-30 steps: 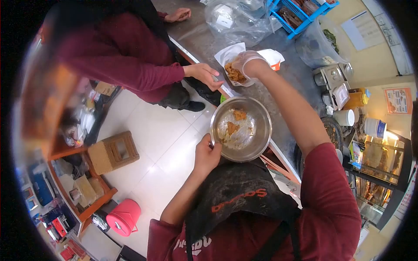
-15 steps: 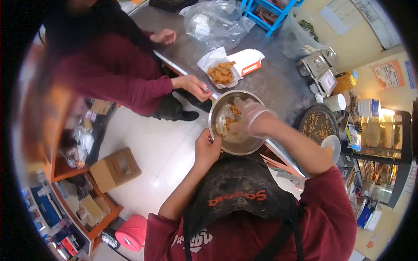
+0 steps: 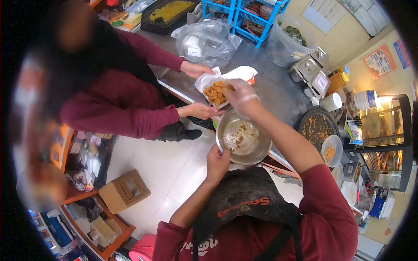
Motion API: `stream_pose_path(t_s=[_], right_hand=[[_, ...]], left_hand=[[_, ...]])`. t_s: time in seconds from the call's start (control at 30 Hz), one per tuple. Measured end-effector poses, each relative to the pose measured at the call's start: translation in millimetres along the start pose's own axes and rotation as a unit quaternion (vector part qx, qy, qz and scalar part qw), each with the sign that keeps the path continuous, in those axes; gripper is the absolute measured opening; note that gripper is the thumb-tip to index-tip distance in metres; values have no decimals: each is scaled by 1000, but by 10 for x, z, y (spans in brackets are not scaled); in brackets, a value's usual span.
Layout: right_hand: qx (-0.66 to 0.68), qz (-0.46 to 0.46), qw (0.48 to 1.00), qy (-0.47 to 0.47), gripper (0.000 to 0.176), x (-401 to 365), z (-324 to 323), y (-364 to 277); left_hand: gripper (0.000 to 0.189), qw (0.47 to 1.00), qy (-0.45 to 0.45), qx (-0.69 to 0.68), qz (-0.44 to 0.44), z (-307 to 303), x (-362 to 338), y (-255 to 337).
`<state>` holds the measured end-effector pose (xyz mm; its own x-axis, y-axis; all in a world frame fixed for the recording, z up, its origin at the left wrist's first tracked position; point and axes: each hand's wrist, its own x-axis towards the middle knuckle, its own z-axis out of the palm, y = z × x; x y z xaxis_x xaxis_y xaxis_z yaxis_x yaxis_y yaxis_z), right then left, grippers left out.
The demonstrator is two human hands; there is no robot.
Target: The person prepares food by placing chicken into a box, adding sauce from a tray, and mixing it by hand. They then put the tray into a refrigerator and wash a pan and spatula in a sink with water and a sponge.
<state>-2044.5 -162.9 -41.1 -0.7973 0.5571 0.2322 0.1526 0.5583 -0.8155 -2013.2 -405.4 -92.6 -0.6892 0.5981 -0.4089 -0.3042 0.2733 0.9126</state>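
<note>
My left hand is closed on the near-left rim of a metal mixing bowl. Only brown smears and crumbs show inside the bowl. My right hand, in a clear plastic glove, is over the right side of a paper-lined takeaway box heaped with fried chicken. Its fingers are closed around a piece at the edge of the heap; the glove partly hides it. A co-worker's two hands, one at the back and one at the front, hold the box.
On the counter are a clear plastic bag, a tub of greens, and a dark round tray of crumbs. Blue racks stand at the back. A lit display cabinet is at right, a cardboard box on the floor.
My right hand has moved from inside the bowl to the takeaway box, and the chicken has left the bowl. The co-worker's hands have taken hold of the box. My left hand still grips the bowl.
</note>
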Motion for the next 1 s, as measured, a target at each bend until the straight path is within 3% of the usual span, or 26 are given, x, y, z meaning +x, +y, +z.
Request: stream_pose_path(t_s=[0.07, 0.13, 0.23, 0.3, 0.33, 0.43, 0.47, 0.57, 0.63, 0.67, 0.7, 0.77, 0.8, 0.83, 0.87, 0.9, 1.0], right_hand=[[-125, 48, 983, -125, 31, 296, 29, 1], [-260, 131, 932, -215, 34, 430, 25, -322], [-342, -116, 922, -141, 32, 364, -13, 156], [-147, 1, 987, -65, 34, 119, -464, -283], [-68, 47, 996, -36, 35, 39, -650, -258], [89, 140, 984, 58, 40, -527, -1401, -667], [81, 157, 982, 65, 40, -832, -1671, -755], [116, 243, 955, 122, 40, -2078, -2279, -775], [262, 317, 892, 188, 39, -3119, -2453, -666], [270, 389, 857, 205, 42, -3611, -2467, -666], [280, 450, 821, 214, 44, -4066, -2467, -631], [261, 591, 709, 282, 50, -5410, -2087, -206], [291, 589, 689, 306, 53, -6262, -1783, -15], [379, 581, 620, 366, 38, -7133, -1438, 86], [293, 681, 572, 351, 38, -8087, -929, 310], [311, 684, 587, 302, 40, -9329, -387, 545], [300, 783, 452, 303, 30, -10463, 334, -37]], left_hand=[[18, 1000, -1, -4, 10, 70, -50, 71], [18, 1000, -18, -16, -13, 51, -99, 146], [20, 993, -29, 110, 36, 35, -141, 155], [20, 996, -38, 74, 32, 91, -126, 80], [20, 997, -45, 57, 32, 129, -120, 65], [19, 996, -84, 24, -11, 169, -155, 176], [17, 992, -110, 40, -35, 153, -172, 272], [15, 987, -155, 35, -39, 174, -251, 572], [14, 979, -198, 43, 23, 242, -262, 661], [14, 974, -228, 2, -12, 350, -304, 766], [16, 963, -257, 54, 65, 425, -331, 812], [17, 937, -306, 94, 138, 662, -425, 913], [17, 932, -321, 102, 135, 832, -520, 949], [18, 925, -339, 108, 131, 1008, -641, 996], [18, 918, -357, 112, 130, 1207, -791, 1026], [18, 911, -377, 109, 126, 1439, -965, 1022], [19, 877, -449, 118, 124, 2172, -1663, 898]])
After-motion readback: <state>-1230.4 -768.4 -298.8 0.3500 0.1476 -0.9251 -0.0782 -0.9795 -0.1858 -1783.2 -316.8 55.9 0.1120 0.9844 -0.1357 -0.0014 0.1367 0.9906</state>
